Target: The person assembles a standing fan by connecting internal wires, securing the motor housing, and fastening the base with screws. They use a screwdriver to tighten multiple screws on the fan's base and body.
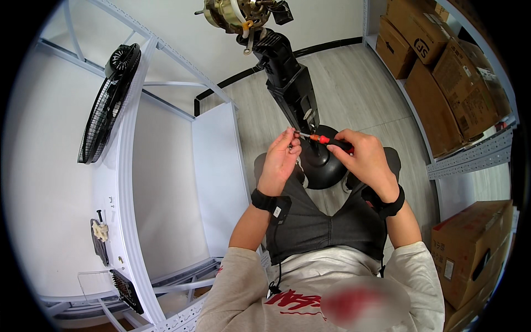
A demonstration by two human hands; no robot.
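Note:
My right hand [368, 157] is closed round the handle of a red and black screwdriver [322, 139], its shaft pointing left. At the tip of that shaft, my left hand [281, 160] pinches with thumb and fingers; a small metal piece shows by its fingertips, too small to name surely. Beyond both hands rises the black column [287, 80] of a stand fan, tilted away in view. Its round black base [326, 174] is on the floor between my legs. On top of the column sits a bare fan motor [224, 15] with a metal casing.
On the left, a white shelf [126, 210] bears a black fan grille [108, 108], a dark screw [100, 216], a cream-coloured part [100, 231] and a black slotted tray [126, 291]. Cardboard boxes [464, 88] fill the right rack, and another carton [470, 249] stands at lower right.

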